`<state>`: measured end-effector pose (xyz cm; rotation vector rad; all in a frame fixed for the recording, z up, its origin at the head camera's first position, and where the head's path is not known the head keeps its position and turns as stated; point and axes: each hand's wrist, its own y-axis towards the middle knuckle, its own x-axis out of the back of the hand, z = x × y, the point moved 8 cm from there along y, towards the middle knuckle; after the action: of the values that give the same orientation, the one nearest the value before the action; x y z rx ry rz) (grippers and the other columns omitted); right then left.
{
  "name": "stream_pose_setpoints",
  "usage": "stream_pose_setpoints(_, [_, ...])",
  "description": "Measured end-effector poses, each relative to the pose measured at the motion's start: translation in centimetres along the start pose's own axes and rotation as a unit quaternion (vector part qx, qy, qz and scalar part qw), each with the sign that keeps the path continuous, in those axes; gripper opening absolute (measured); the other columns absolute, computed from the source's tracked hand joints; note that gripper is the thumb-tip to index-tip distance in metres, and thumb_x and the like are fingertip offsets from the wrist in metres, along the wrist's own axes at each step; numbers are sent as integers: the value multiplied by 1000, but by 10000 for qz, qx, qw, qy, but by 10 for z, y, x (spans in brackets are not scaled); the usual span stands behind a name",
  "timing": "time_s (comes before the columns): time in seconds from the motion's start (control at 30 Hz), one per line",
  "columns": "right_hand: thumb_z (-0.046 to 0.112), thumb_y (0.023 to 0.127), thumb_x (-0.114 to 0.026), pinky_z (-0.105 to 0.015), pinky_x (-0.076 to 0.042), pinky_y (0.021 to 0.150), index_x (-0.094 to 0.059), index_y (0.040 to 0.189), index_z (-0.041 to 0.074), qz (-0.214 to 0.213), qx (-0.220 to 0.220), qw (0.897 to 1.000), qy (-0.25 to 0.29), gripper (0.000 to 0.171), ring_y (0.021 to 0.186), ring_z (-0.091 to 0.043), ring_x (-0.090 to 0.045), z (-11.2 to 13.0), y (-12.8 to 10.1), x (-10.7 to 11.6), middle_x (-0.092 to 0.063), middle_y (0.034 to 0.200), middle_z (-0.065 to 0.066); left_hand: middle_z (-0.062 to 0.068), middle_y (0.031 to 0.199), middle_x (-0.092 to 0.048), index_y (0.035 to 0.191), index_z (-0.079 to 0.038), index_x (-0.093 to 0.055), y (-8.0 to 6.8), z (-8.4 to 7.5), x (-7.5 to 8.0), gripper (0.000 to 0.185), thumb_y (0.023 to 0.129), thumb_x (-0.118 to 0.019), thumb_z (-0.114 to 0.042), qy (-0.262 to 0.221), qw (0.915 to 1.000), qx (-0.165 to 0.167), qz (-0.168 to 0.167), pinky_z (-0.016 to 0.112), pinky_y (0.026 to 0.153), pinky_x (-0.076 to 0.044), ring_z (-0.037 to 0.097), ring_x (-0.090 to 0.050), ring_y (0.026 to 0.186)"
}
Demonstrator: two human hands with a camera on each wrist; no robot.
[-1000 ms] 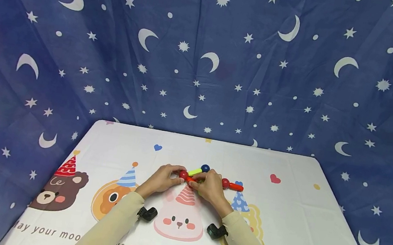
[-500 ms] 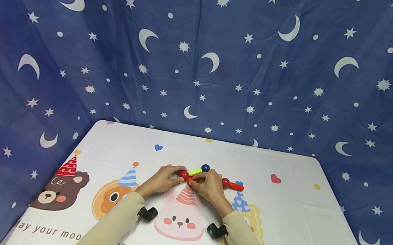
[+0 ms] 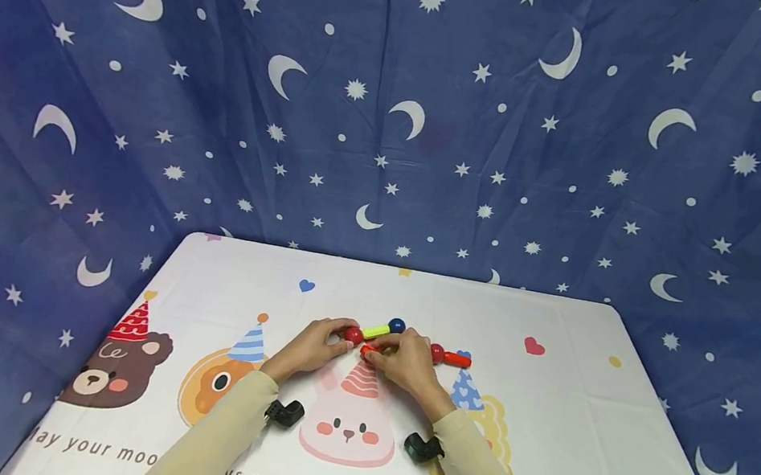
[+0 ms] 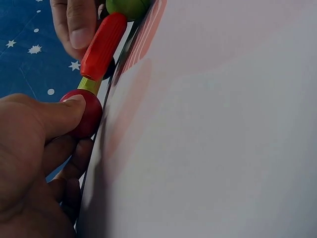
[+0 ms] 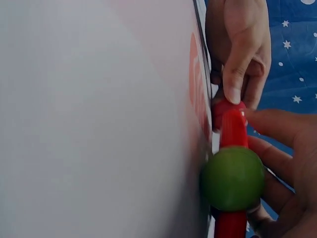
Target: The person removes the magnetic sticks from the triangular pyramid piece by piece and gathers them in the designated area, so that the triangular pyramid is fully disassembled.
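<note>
My left hand (image 3: 315, 348) pinches a red ball (image 4: 85, 113) between thumb and fingers. A yellow-green stick (image 3: 376, 332) runs from that ball to a dark blue ball (image 3: 397, 326). My right hand (image 3: 411, 362) holds a red stick (image 4: 103, 47), whose far end is joined to a green ball (image 5: 233, 178). The stick's free end points at the red ball, with a small gap between them in the head view. Beyond the green ball, another red stick (image 5: 230, 225) continues in the right wrist view; in the head view my right hand hides the green ball.
To the right of my right hand, a second red ball (image 3: 436, 354) with a red stick (image 3: 457, 359) lies on the white printed tablecloth (image 3: 544, 423). A blue curtain (image 3: 398, 110) with moons and stars hangs behind the table. Black wrist cameras (image 3: 422, 448) sit on both wrists.
The red ball in my left hand has shifted slightly left and away. The red stick in my right hand, earlier right against it, now stands slightly apart.
</note>
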<state>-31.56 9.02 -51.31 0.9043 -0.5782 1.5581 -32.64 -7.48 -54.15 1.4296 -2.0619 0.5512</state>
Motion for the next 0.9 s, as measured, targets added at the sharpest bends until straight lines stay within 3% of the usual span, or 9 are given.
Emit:
stream_pose_setpoints(0.1, [36, 73, -78, -30, -30, 71, -74, 89, 25, -115, -11, 9999, 109, 20, 74, -14, -48, -1, 4, 7, -63, 79, 5, -2, 111, -62, 126, -26, -56, 0, 1, 0, 38, 89, -63, -27, 8, 10000, -14, -26, 47, 103, -38, 20, -53, 114])
stream_pose_setpoints(0.23, [32, 75, -77, -36, -36, 82, -72, 94, 25, -334, 316, 9989, 51, 22, 97, -17, -54, 3, 14, 17, -69, 100, 7, -3, 110, -63, 125, -27, -56, 0, 2, 1, 38, 88, -63, -27, -15, 10000, -18, -56, 47, 105, -36, 21, -52, 115])
stream_pose_setpoints(0.4, [32, 77, -76, -48, -34, 95, -71, 101, 24, 79, 661, 9978, -71, 26, 117, -21, -50, 2, 29, 12, -65, 115, 5, -3, 110, -62, 126, -26, -56, 1, 3, 1, 39, 88, -63, -27, -9, 10000, 39, -34, 47, 104, -37, 21, -53, 115])
stream_pose_setpoints(0.63, [29, 76, -76, -50, -36, 101, -71, 103, 24, 744, 858, 9935, 86, 28, 112, -21, -56, -2, 43, -2, -67, 111, 6, -2, 111, -62, 128, -27, -54, 1, 5, -1, 39, 89, -62, -29, -16, 9999, 122, 37, 46, 103, -38, 20, -52, 114])
stream_pose_setpoints(0.9, [34, 76, -75, -49, -35, 103, -71, 102, 28, 1260, 640, 9899, 84, 26, 111, -20, -57, -7, 48, -13, -68, 107, 9, -3, 109, -62, 126, -27, -55, 1, 4, -1, 38, 89, -62, -28, -36, 10000, 82, 3, 48, 103, -37, 21, -52, 113])
